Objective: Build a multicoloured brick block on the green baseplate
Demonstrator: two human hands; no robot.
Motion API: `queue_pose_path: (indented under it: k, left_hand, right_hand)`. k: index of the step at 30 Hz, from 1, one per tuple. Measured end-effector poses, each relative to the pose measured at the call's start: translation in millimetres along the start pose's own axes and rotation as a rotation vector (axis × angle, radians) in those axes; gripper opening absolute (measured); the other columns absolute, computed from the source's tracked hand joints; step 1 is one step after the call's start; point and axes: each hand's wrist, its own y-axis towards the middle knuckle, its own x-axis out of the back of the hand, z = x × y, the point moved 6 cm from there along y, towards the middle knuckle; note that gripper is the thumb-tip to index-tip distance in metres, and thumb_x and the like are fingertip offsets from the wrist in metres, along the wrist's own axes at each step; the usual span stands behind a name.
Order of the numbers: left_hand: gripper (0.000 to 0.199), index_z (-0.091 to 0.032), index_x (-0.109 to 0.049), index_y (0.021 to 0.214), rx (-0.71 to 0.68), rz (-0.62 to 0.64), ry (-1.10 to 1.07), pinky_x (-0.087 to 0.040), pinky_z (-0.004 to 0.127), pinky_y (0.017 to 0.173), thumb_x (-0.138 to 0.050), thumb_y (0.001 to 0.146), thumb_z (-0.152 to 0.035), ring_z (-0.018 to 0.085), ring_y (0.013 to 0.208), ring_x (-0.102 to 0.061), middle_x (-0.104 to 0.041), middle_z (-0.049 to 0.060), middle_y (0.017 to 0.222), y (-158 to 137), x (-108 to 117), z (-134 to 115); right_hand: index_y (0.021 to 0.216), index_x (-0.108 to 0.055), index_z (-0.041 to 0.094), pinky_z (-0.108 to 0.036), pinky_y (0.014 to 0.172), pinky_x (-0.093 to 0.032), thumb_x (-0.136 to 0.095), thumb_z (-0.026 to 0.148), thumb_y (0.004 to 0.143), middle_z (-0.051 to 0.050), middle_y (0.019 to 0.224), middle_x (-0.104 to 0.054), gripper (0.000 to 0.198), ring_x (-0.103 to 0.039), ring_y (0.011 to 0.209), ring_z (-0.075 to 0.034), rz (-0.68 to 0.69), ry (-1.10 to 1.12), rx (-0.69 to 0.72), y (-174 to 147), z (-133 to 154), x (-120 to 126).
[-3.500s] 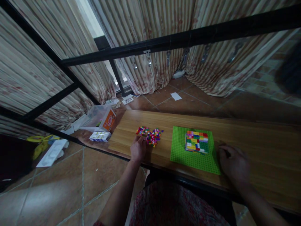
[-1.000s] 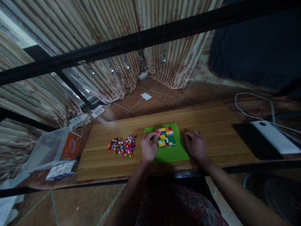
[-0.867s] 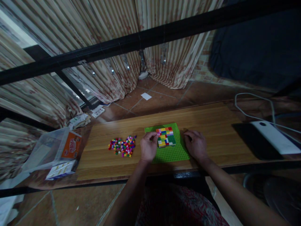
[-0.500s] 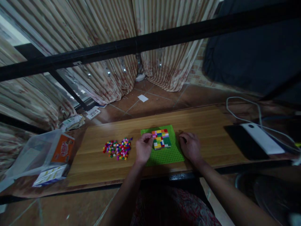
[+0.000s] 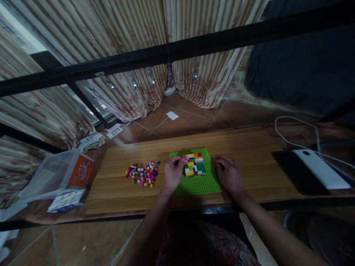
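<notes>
A green studded baseplate [image 5: 199, 186] lies on the wooden board, with a flat patchwork of small multicoloured building bricks [image 5: 195, 164] on it. At the left edge of this patchwork is my left hand [image 5: 173, 173], its thumb and forefinger pinched together; whatever is between the fingertips is too small or hidden to make out. My right hand [image 5: 229, 174] rests on the board just past the baseplate's right edge, fingers loosely curled in, and no brick shows in it. Left of my left hand, a pile of loose coloured bricks [image 5: 144, 173] is spread out.
The wooden board [image 5: 257, 166] carries everything. To its left are a clear plastic bin [image 5: 50, 173], an orange box [image 5: 80, 170] and a white-and-purple box [image 5: 68, 199]. A black-and-white flat object [image 5: 301, 173] and a white cable [image 5: 298, 120] lie right. A dark rail [image 5: 155, 51] crosses beyond.
The whole view has shifted slightly, so things sit a little further right. Both hands keep nearly the same places beside the bricks and baseplate.
</notes>
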Motion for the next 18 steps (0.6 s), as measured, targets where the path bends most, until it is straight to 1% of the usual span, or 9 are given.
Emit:
queue_pose_path:
  k: [6, 11, 15, 18]
  left_hand:
    - [0.016, -0.017, -0.066, 0.075, -0.01, -0.018, -0.035, -0.046, 0.022, 0.065, -0.065, 0.076, -0.032, 0.011, 0.068, -0.059, -0.066, 0.0, 0.072, -1.0, -2.1, -2.4]
    - [0.014, -0.016, -0.064, 0.073, -0.02, -0.059, -0.035, -0.045, 0.022, 0.064, -0.063, 0.077, -0.029, 0.011, 0.067, -0.057, -0.064, 0.0, 0.071, -5.3, -4.7, -0.7]
    - [0.011, -0.017, -0.062, 0.072, -0.015, -0.094, -0.046, -0.045, 0.022, 0.063, -0.062, 0.077, -0.027, 0.01, 0.065, -0.056, -0.063, -0.001, 0.069, -5.9, -6.2, 0.6]
    - [0.01, -0.017, -0.062, 0.07, -0.013, -0.097, -0.047, -0.045, 0.022, 0.064, -0.062, 0.077, -0.025, 0.01, 0.065, -0.057, -0.063, -0.001, 0.068, -4.4, -7.7, 1.7]
  right_hand:
    - [0.086, -0.069, 0.021, -0.039, 0.082, -0.044, -0.046, 0.026, 0.089, -0.009, 0.095, -0.07, 0.024, -0.058, 0.088, -0.024, 0.003, -0.013, 0.019, -0.8, -1.1, -1.0]
    - [0.085, -0.069, 0.02, -0.039, 0.083, -0.045, -0.047, 0.027, 0.088, -0.01, 0.095, -0.07, 0.024, -0.059, 0.09, -0.024, 0.004, -0.018, 0.017, -1.3, -2.4, -0.6]
    - [0.084, -0.069, 0.019, -0.038, 0.082, -0.045, -0.047, 0.027, 0.088, -0.01, 0.094, -0.07, 0.024, -0.059, 0.087, -0.024, 0.001, -0.021, 0.047, -0.9, 0.0, 0.9]
    - [0.084, -0.069, 0.019, -0.038, 0.081, -0.045, -0.046, 0.029, 0.088, -0.01, 0.092, -0.07, 0.025, -0.06, 0.085, -0.024, 0.0, -0.026, 0.07, -1.4, -1.0, 0.6]
